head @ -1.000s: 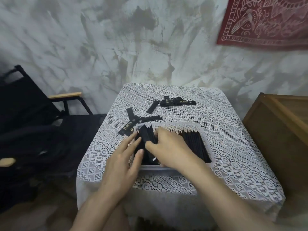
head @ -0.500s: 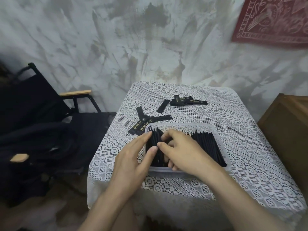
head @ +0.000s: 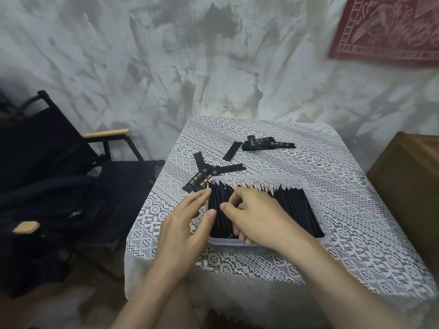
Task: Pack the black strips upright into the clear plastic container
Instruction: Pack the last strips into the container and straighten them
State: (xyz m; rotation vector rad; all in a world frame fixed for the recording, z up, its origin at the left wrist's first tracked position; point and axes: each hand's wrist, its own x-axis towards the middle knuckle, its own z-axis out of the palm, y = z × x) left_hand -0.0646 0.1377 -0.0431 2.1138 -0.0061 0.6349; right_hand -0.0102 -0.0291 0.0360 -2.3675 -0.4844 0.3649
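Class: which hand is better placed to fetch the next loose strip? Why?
Left, probably: the left hand, fingers straight, rests nearest the loose strips; the right hand pinches packed strips inside the container.

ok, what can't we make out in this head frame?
All head view:
- Middle of the packed strips: covered by the right grip; whether its curled fingers hold any strip, cannot tell.
- Container near wall: partly behind the right forearm.
- Gold print on the loose strips: too small to read.
- Red wall hanging: cut off by top and right edges.
- Wooden box: cut off by the right edge.
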